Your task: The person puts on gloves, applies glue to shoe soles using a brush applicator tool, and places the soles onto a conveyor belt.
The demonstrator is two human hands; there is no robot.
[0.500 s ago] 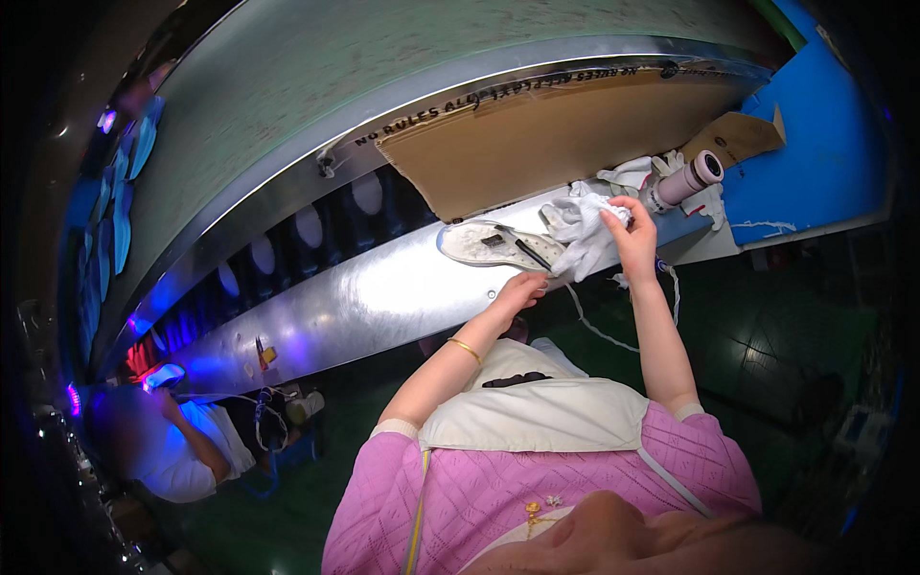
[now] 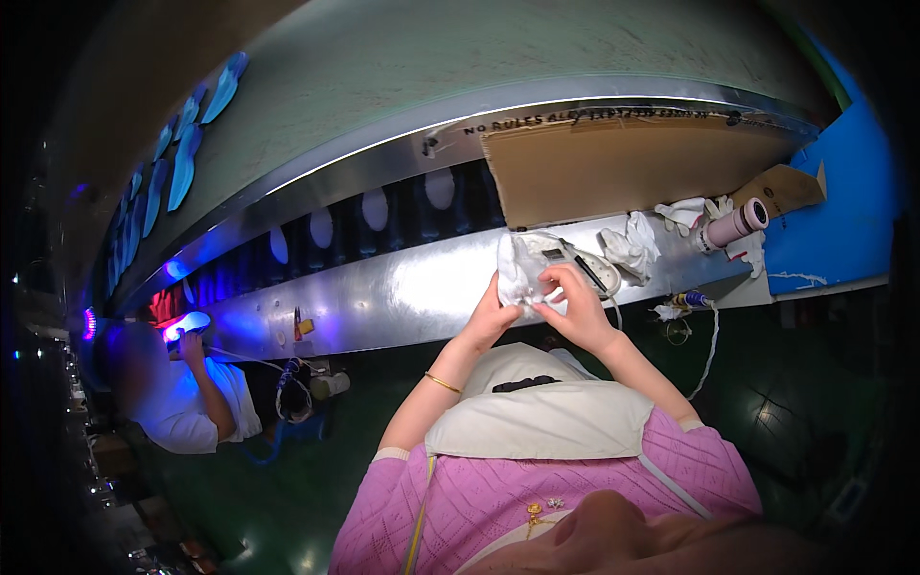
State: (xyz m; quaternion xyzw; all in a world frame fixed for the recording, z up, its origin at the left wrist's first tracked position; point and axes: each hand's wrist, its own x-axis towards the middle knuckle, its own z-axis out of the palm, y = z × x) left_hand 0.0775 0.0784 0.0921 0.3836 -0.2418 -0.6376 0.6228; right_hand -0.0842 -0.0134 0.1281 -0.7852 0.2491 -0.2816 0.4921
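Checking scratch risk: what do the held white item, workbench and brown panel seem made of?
White item: probably matte fabric, given its folds. Workbench: apparently smooth metal, from bright glare. Brown panel: likely matte cardboard, by its dull tan face.

A crumpled white glove [image 2: 517, 274] is pinched upright in the fingers [image 2: 569, 278].

Crumpled white cloth [image 2: 517, 275]: partly hidden by the bare left hand [image 2: 489, 321]; right hand's [image 2: 577, 309] grip on it unclear.
Long, rounded pale tray [image 2: 609, 279]: partly covered by cloth and right hand.
Yellow-and-black object [image 2: 304, 327] near silver metal counter's [image 2: 383, 299] front edge: too small to tell.
Co-worker's head [image 2: 132, 366]: blurred.
Grey-green belt [image 2: 460, 57]: cut off above.
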